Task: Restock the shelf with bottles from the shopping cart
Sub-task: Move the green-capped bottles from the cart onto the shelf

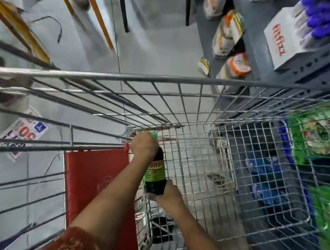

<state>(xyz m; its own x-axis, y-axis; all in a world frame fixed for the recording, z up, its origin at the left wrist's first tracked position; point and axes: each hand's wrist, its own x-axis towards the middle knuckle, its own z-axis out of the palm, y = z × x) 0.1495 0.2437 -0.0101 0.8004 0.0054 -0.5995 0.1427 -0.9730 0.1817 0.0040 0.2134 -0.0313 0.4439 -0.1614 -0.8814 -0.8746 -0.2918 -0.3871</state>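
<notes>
A dark bottle (154, 175) with a green label and a green cap is held inside the wire shopping cart (186, 81), near the cart's near end. My left hand (143, 146) grips its neck just under the cap. My right hand (169, 194) cups its base from below. The cart's mesh floor around the bottle shows no other bottles. The grey metal shelf (323, 67) stands to the right of the cart.
A red child-seat flap (95, 180) hangs at the cart's near end. The shelf holds a white carton (282, 45) with purple-capped items and several orange-white packs (229, 33); green and blue packets (321, 133) lie low behind the mesh. Wooden table legs (91, 5) stand at top left.
</notes>
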